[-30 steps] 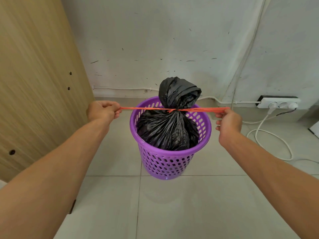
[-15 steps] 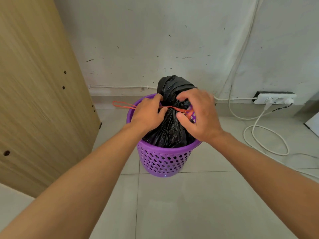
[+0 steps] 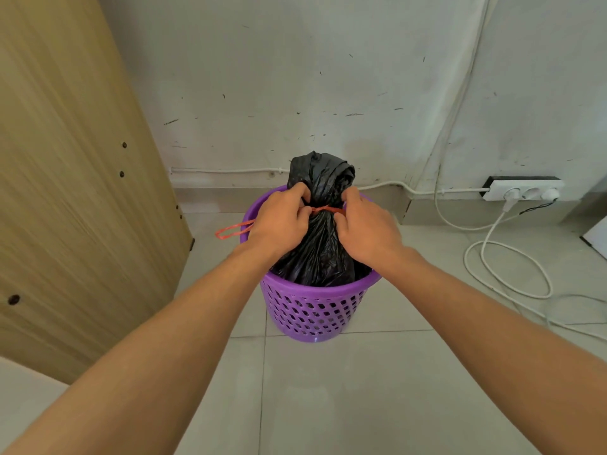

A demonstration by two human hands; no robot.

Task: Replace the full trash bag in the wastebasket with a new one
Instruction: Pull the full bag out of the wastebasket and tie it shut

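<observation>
Bag: the full black plastic trash bag [image 3: 320, 247] sits inside the purple perforated plastic wastebasket [image 3: 315, 310], its bunched top sticking up at 12 o'clock.
Tie: the thin orange drawstring [image 3: 323, 210] cinches the neck; one loop trails toward 9 o'clock.
My left hand [image 3: 279, 224]: fingers curled, pinching the drawstring at the neck.
My right hand [image 3: 368, 229]: likewise gripping the drawstring opposite.

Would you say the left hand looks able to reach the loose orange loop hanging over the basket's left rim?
Probably yes. The orange loop hangs free just left of the left hand, and nothing lies between them. That hand is busy pinching the orange tie at the black bag neck, though.
</observation>
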